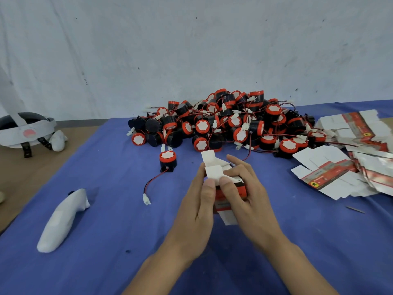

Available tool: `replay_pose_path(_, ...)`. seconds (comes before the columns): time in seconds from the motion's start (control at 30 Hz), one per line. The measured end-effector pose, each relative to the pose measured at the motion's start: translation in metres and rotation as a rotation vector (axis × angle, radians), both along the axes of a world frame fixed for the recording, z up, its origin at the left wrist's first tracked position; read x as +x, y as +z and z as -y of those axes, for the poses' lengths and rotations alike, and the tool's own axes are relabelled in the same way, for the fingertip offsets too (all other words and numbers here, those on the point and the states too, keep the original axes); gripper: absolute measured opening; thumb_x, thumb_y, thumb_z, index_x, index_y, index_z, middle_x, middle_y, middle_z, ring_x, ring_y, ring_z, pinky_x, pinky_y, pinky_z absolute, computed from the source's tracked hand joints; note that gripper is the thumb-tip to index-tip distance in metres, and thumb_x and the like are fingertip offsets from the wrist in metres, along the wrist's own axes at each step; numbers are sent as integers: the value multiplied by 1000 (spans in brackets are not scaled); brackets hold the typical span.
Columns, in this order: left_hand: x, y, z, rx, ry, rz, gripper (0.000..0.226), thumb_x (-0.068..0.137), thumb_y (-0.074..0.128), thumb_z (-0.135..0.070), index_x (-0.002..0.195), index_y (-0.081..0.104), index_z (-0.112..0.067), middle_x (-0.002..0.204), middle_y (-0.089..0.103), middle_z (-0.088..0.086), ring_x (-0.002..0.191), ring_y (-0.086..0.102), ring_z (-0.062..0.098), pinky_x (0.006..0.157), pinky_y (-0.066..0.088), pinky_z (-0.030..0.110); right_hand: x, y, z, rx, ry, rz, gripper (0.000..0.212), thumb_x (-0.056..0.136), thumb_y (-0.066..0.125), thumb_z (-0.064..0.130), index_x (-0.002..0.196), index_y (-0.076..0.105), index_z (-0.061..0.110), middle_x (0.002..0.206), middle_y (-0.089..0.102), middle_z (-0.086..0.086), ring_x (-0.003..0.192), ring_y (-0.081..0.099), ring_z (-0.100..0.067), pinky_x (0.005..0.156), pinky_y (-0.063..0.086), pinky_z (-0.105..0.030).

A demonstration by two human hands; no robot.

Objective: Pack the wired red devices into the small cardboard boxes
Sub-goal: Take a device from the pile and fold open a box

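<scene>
Both hands meet at mid-table around one box [241, 189]. The left hand [197, 201] cups its left side and the right hand [246, 194] wraps its right side, fingers curled over the far edge. The two thumbs pinch down on a white flap [212, 172] at the top. The box is held off the cloth [106, 241], its long axis running from the person toward the far side, with the flapped end pointing away and up. Whether anything is inside it cannot be seen.

The coming move likely turns on the lone device [168, 160], which sits ahead and to the left of the hands, nearer the left hand. It stands with its red cap up, and its wire [148, 184] trails back toward the person to a white plug [146, 199]. I judge a short leftward reach would fetch it, with the right hand keeping the box.

Beyond it the pile [229, 124] of devices lies against the wall, straight ahead. Flat boxes [331, 177] fan out on the right, closer to the right hand. A white controller [63, 220] lies well to the left, and a headset [25, 128] sits at the far left edge
</scene>
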State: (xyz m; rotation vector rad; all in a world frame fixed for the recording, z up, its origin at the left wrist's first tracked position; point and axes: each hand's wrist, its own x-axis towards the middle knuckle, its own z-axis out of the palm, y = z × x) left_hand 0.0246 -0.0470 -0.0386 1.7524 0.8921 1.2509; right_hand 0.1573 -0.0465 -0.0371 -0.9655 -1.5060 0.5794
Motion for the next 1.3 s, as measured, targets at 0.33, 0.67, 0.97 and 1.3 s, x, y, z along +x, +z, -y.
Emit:
replay_pose_path(0.33,-14,13,-4,-115,22,29,72,79,51,-74,143,43,-42,131,61,-12,110,65,16,94,55,34,-8,1,8,-126,139,-141,39,89,52,69,101,58,33,129,57,15,112,64,-21,86,59,-42)
replay_pose_path(0.67,-16,20,-2,-158,-29,154,45,86,63,-42,128,50,-32,118,67,-14,111,64,6,81,52,14,-10,7,8,-84,143,-147,27,89,50,50,104,58,29,125,58,13,108,64,-17,80,57,-29)
replay_pose_path(0.97,-9,18,0,-65,17,192,39,91,44,-24,129,54,-28,114,68,-5,105,65,14,82,52,18,-11,6,6,-80,126,-100,55,87,48,49,141,50,41,129,48,20,121,55,-5,88,50,-15)
replay_pose_path(1.3,-4,15,2,3,156,231,41,89,41,-24,124,61,-32,117,69,-8,108,65,11,80,53,18,-18,8,10,3,25,-7,35,89,50,42,123,57,44,129,46,13,126,51,-15,92,52,-24)
